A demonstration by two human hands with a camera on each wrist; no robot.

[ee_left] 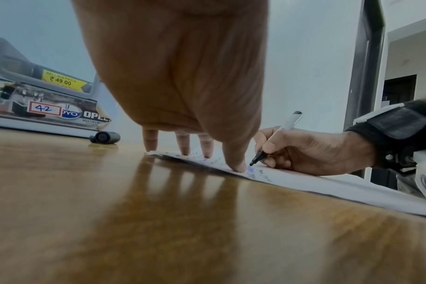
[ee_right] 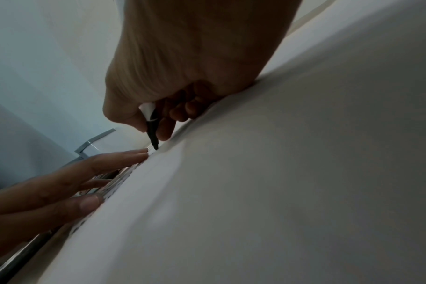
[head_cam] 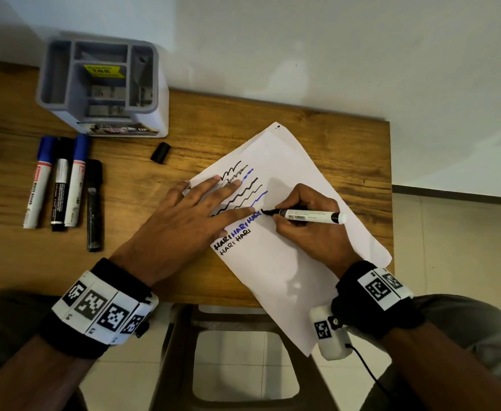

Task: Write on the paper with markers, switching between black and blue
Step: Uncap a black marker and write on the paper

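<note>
A white sheet of paper (head_cam: 284, 256) lies slanted on the wooden table (head_cam: 142, 232), marked with black and blue wavy lines and the word HARI several times. My right hand (head_cam: 305, 229) grips a black marker (head_cam: 311, 216), its tip touching the paper at the end of the upper HARI row. In the left wrist view the marker (ee_left: 275, 138) is tilted with its tip at the sheet (ee_left: 304, 182). My left hand (head_cam: 195, 215) lies flat with spread fingers, pressing the paper's left part. In the right wrist view the marker tip (ee_right: 154, 143) meets the paper (ee_right: 279, 173) beside the left fingers (ee_right: 124, 156).
Left on the table lie two blue-capped markers (head_cam: 40, 182) (head_cam: 77, 179) and two black ones (head_cam: 61, 185) (head_cam: 94, 206). A loose black cap (head_cam: 160, 152) lies near a grey organizer box (head_cam: 101, 84). The paper overhangs the table's front edge above a stool (head_cam: 243, 351).
</note>
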